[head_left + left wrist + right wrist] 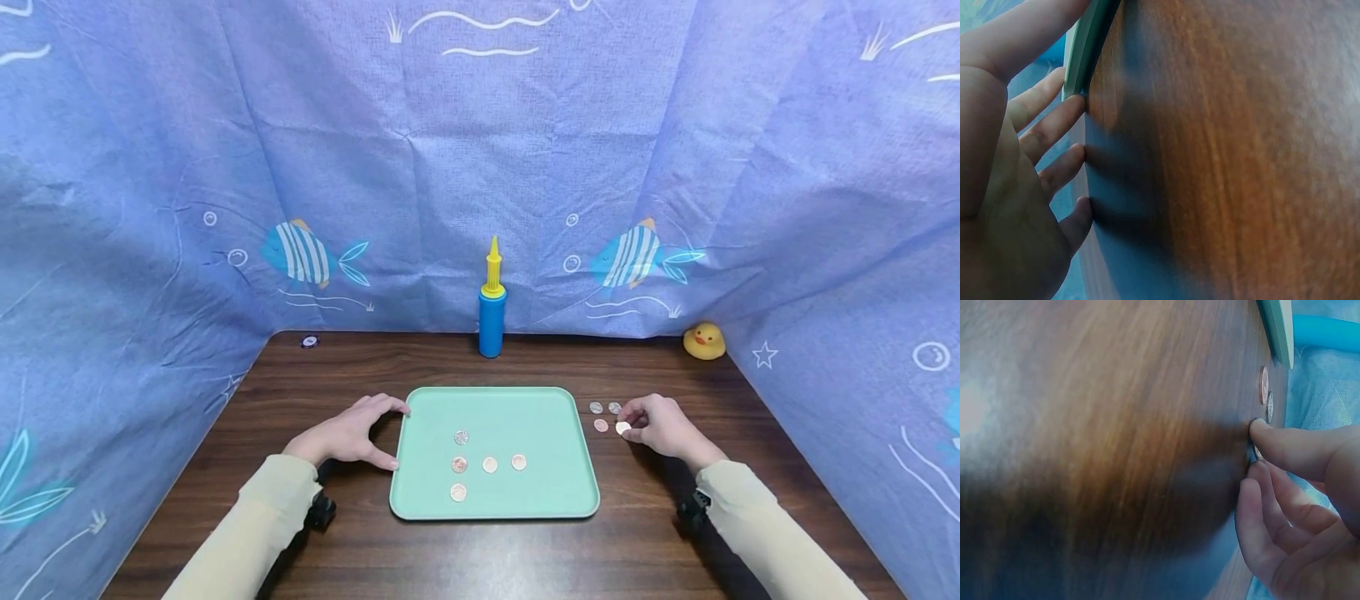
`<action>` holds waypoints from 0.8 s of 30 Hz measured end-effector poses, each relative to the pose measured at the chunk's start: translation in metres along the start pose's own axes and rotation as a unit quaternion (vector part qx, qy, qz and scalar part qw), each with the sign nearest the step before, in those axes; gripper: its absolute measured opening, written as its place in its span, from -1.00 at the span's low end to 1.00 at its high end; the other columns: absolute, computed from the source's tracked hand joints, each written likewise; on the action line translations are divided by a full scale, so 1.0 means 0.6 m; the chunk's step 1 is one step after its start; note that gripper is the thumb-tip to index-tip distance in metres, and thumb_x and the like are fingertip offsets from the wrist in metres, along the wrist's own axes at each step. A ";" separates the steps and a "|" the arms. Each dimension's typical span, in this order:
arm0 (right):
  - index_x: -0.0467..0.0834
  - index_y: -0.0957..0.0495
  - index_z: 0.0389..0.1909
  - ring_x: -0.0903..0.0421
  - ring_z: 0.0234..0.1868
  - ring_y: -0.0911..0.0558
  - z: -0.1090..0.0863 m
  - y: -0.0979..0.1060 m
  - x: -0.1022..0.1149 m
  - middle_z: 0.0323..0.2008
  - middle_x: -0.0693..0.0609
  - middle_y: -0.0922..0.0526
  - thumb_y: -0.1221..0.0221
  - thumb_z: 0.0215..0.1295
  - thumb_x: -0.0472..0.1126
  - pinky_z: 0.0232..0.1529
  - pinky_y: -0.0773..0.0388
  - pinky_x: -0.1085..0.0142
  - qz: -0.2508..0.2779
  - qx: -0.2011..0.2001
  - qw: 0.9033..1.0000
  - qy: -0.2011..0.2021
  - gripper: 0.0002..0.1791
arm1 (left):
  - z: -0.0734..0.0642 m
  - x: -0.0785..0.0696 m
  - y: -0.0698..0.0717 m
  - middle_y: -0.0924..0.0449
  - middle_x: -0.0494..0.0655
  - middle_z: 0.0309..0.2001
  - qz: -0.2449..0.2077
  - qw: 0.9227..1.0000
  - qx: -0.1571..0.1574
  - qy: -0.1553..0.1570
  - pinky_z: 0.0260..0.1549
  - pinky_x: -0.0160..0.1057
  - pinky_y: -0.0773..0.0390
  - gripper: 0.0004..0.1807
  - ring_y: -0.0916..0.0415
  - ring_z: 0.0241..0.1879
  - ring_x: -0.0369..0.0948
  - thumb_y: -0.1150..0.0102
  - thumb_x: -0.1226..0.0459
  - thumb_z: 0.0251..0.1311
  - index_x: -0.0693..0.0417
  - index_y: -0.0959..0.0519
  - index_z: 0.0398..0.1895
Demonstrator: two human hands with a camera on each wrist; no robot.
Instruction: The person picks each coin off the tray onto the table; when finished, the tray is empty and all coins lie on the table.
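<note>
A mint-green tray point(525, 500) lies on the wooden table with several coins on it, among them a silvery coin point(461, 437) and a copper-toned coin point(459, 464). At its left edge my left hand point(348, 432) is spread, thumb and fingertips touching the rim. Right of the tray, my right hand point(663, 429) pinches a coin point(623, 427) between thumb and fingers at the table surface. Beside it lie a reddish coin point(601, 425) and two silvery coins, one left point(596, 407) and one right point(615, 408). In the right wrist view, the thumb partly hides the pinched coin.
A blue hand pump point(491, 323) with a yellow nozzle stands upright behind the tray. A rubber duck point(704, 342) sits in the back right corner, and a small round chip point(310, 342) lies at the back left. Blue fish-print cloth point(450, 167) surrounds the table.
</note>
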State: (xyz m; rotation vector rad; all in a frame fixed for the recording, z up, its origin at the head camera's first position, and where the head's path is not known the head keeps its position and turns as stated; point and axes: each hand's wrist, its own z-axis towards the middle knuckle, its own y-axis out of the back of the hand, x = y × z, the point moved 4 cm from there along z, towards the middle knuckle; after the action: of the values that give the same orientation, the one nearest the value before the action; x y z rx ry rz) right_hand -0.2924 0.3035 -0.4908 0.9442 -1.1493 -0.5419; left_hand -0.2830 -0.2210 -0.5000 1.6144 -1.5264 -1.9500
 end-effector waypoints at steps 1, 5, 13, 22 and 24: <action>-0.14 -0.76 -0.35 0.28 -0.44 -0.58 0.000 0.000 -0.001 -0.45 0.15 -0.70 -0.50 0.06 -0.42 -0.36 -0.53 0.36 0.000 0.001 1.000 0.000 -0.82 | 0.000 0.000 0.000 -0.37 -0.04 0.43 -0.001 1.000 0.000 -0.001 0.38 0.28 -0.27 -0.04 -0.20 0.48 0.09 -0.61 -0.17 0.00 -0.07 -0.42 0.45; -0.14 -0.76 -0.35 0.29 -0.47 -0.60 -0.001 -0.003 -0.002 -0.47 0.16 -0.71 -0.49 0.10 -0.39 -0.38 -0.54 0.36 0.005 0.003 1.000 0.002 -0.86 | 0.000 -0.001 0.001 -0.36 -0.03 0.43 -0.005 1.000 0.001 -0.004 0.38 0.28 -0.26 -0.05 -0.20 0.47 0.10 -0.61 -0.17 0.01 -0.06 -0.42 0.44; -0.11 -0.74 -0.38 0.28 -0.43 -0.63 -0.001 -0.006 -0.007 -0.46 0.17 -0.71 -0.51 0.13 -0.31 -0.31 -0.57 0.32 -0.008 0.001 1.000 -0.016 -0.87 | 0.000 0.000 0.002 -0.37 -0.03 0.42 0.000 1.000 -0.001 -0.011 0.37 0.27 -0.28 -0.06 -0.22 0.45 0.09 -0.61 -0.17 0.02 -0.06 -0.43 0.43; -0.09 -0.74 -0.41 0.24 -0.41 -0.61 0.002 -0.005 -0.006 -0.46 0.17 -0.70 -0.51 0.18 -0.22 -0.28 -0.57 0.26 -0.020 -0.009 0.999 -0.028 -0.88 | -0.001 -0.004 0.002 -0.36 -0.01 0.44 -0.002 1.000 0.000 -0.005 0.38 0.27 -0.27 -0.06 -0.21 0.47 0.10 -0.61 -0.15 0.03 -0.05 -0.42 0.44; -0.11 -0.74 -0.40 0.23 -0.42 -0.61 0.002 -0.005 -0.006 -0.46 0.15 -0.70 -0.51 0.19 -0.21 -0.30 -0.57 0.27 -0.016 -0.006 0.999 -0.036 -0.88 | -0.001 -0.004 0.002 -0.36 -0.01 0.44 -0.003 1.000 0.000 -0.006 0.38 0.27 -0.27 -0.07 -0.21 0.47 0.10 -0.61 -0.14 0.03 -0.05 -0.42 0.43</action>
State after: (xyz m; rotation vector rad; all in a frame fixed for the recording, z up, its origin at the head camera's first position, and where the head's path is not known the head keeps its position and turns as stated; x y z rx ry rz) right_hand -0.2945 0.3043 -0.4953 0.9398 -1.1959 -0.6130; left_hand -0.2820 -0.2200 -0.4976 1.6119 -1.5268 -1.9654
